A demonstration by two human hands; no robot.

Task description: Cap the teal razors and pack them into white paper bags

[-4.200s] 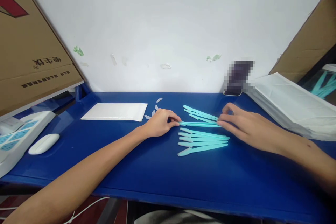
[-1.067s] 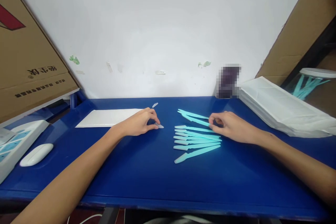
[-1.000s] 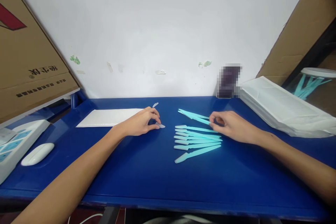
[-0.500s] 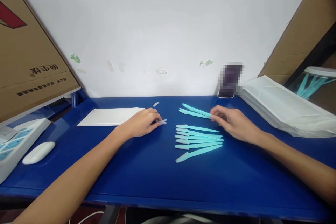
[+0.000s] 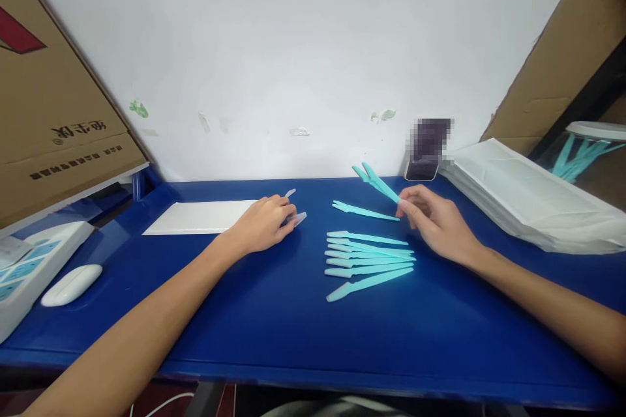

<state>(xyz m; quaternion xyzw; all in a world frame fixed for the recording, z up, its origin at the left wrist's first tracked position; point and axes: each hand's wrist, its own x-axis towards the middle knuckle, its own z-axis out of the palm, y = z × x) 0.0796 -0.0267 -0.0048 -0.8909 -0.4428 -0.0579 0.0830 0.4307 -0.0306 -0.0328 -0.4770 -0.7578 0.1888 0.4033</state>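
My right hand (image 5: 433, 218) pinches the handle ends of what look like two turquoise eyebrow razors (image 5: 375, 181), raised off the table with their heads fanned apart to the left. Just below them another turquoise razor (image 5: 366, 210) lies on the table, close to my right fingertips. Nearer to me, several more razors (image 5: 369, 266) lie in a loose row, heads to the left. My left hand (image 5: 267, 225) is closed on small clear blade caps (image 5: 300, 217) that stick out past the thumb. At its index fingertip lies a further clear cap (image 5: 291, 193).
A white padded envelope (image 5: 195, 218) lies partly beneath my left hand. At the left are a white mouse (image 5: 72, 285) and a power strip (image 5: 42, 260). A stack of white envelopes (image 5: 533, 195), a phone (image 5: 423, 169) and a tub of razors (image 5: 581, 153) stand at the right.
My right hand has lifted two razors off the table, tilting their heads up and away from the razor below. My left hand has reached slightly forward to the loose cap, its held caps turning upward.
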